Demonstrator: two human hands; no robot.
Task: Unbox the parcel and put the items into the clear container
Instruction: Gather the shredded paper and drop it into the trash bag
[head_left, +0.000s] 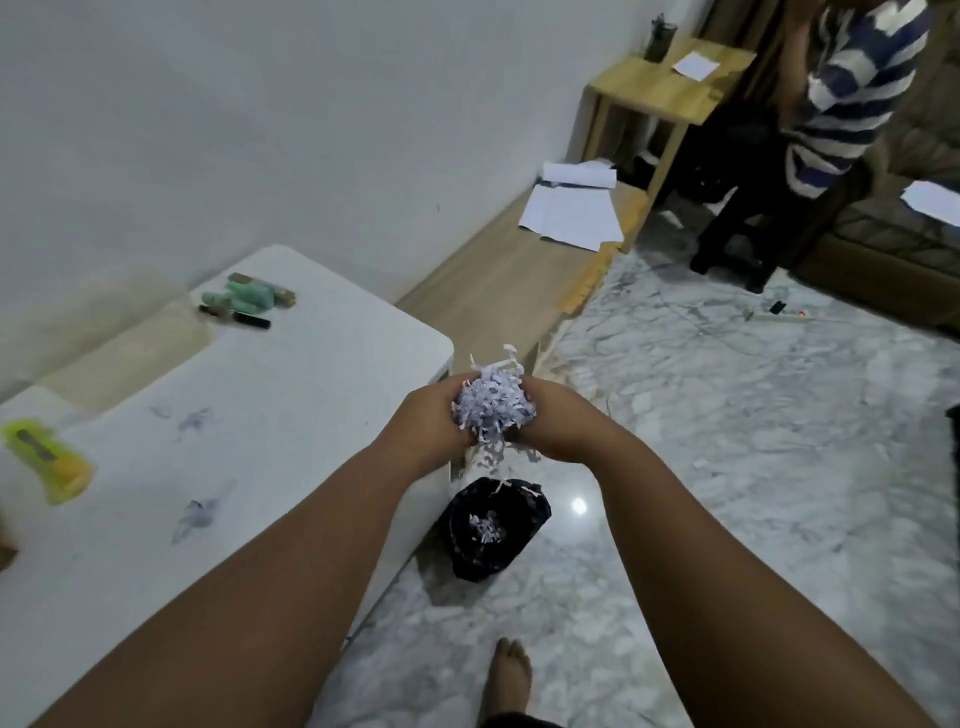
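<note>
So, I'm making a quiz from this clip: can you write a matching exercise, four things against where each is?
Things: 1 shredded paper; 2 black bag; 3 yellow cutter; 4 white sheets.
Places: a wooden bench; b marble floor; c white table; d held by left hand and right hand.
Pairs: 1-d; 2-b; 3-c; 4-a.

both hands (431, 421) (558, 426) cup shredded paper (493, 408) above a bin (493, 525) on the floor, right of the table (291, 395).

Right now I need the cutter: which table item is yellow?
The utility knife at the table's left edge; the far bottles are green, the marker black.
</note>
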